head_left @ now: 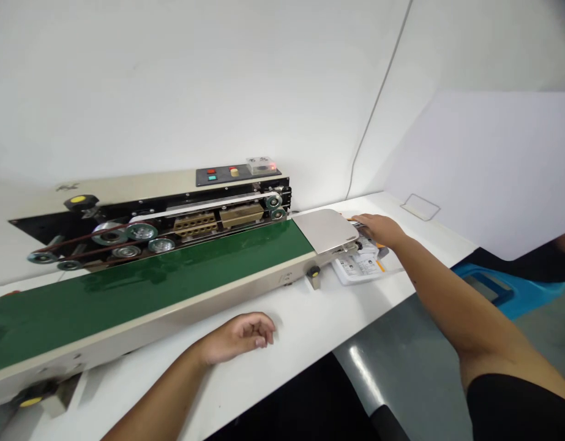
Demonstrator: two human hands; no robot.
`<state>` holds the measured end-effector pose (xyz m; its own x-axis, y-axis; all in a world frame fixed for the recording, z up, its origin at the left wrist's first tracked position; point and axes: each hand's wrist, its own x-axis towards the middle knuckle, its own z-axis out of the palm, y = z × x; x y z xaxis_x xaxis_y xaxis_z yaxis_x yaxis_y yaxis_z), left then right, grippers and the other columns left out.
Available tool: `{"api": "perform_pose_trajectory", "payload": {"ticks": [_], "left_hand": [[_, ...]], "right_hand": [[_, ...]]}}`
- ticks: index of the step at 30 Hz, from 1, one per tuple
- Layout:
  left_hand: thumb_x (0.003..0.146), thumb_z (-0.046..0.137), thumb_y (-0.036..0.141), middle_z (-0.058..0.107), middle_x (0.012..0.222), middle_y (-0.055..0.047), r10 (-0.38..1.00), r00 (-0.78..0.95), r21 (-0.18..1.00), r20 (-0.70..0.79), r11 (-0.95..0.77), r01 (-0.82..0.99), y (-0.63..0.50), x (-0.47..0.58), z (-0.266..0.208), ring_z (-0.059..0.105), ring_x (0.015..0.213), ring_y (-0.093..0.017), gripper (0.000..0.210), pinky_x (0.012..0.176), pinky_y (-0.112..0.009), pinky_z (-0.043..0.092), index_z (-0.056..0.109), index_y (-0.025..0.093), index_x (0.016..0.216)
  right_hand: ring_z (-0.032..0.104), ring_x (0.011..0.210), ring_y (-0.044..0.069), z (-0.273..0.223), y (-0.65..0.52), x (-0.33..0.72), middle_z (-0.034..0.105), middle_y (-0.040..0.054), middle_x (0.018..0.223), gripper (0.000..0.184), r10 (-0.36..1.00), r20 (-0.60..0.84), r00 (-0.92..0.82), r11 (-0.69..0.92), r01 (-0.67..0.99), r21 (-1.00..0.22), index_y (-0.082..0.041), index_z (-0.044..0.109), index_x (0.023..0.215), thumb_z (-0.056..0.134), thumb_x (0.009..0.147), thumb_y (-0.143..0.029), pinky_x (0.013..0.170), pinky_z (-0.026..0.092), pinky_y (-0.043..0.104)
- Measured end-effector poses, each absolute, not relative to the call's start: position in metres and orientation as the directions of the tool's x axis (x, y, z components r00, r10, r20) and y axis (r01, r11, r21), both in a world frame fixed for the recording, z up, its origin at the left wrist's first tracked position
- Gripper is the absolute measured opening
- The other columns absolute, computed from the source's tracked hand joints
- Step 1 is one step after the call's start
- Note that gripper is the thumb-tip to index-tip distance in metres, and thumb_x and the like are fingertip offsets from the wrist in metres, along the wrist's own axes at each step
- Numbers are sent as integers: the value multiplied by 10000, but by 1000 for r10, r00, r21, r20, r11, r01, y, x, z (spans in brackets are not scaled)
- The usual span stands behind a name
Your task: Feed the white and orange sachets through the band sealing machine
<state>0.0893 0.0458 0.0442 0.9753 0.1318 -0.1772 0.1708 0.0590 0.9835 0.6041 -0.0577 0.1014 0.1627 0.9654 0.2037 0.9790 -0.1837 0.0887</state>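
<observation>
My left hand (240,337) rests on the white table in front of the conveyor, its fingers loosely curled and nothing in them. My right hand (378,228) reaches past the machine's right end. Its fingers close over the edge of a white and orange packet at the top of a pile; the thumb is mostly hidden. Under that hand, printed white packets (361,264) with orange edges lie in a shallow clear tray (351,282). Beside the pile is the metal end plate (325,228) of a band sealer (172,184), whose green conveyor belt (181,269) carries nothing near my hands.
The sealer's control panel (227,174) has coloured buttons and a lit red light. Black knobs (313,271) stick out along the conveyor's front. A wire frame (420,207) stands at the table's back right. A blue stool (516,291) and part of another person are at the right.
</observation>
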Motion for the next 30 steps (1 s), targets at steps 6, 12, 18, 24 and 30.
{"api": "perform_pose_trajectory", "payload": {"ticks": [6, 12, 18, 24, 30], "left_hand": [[910, 672, 390, 674, 1021, -99, 129, 979, 986, -155, 74, 147, 46, 89, 42, 600, 938, -187, 316, 818, -303, 471, 637, 169, 1133], [900, 690, 378, 674, 1037, -97, 125, 980, 988, -156, 41, 152, 43, 88, 42, 601, 962, -188, 320, 842, -307, 469, 636, 170, 1137], [893, 692, 397, 676, 1039, -98, 133, 979, 988, -156, 8, 156, 40, 87, 43, 606, 971, -195, 334, 846, -315, 475, 638, 172, 1134], [907, 666, 409, 685, 1042, -108, 141, 983, 989, -119, -65, 129, 39, 85, 46, 629, 969, -205, 334, 839, -328, 504, 628, 171, 1139], [958, 575, 350, 652, 1159, -148, 404, 868, 834, 289, -552, -20, 30, 75, 48, 633, 1082, -259, 283, 901, -400, 538, 612, 181, 1183]], "right_hand": [[637, 1051, 238, 91, -80, 614, 653, 62, 1273, 414, 919, 352, 176, -215, 974, 74, -259, 563, 1347, 461, 946, -255, 787, 483, 313], [615, 1113, 261, 94, -96, 619, 662, 83, 1270, 414, 772, 502, 391, -311, 920, -239, -230, 590, 1322, 512, 917, -260, 886, 481, 375], [639, 1033, 272, 94, -98, 614, 688, 123, 1158, 437, 485, 606, 631, -307, 771, -558, -185, 604, 1286, 628, 858, -266, 934, 465, 461], [650, 1053, 247, 119, -105, 589, 682, 123, 1163, 514, 301, 637, 710, -91, 686, -722, -169, 578, 1287, 680, 839, -399, 966, 491, 459], [664, 1079, 253, 133, -117, 487, 687, 118, 1167, 542, 361, 699, 617, 190, 685, -703, -163, 583, 1248, 726, 820, -463, 1004, 503, 494]]}}
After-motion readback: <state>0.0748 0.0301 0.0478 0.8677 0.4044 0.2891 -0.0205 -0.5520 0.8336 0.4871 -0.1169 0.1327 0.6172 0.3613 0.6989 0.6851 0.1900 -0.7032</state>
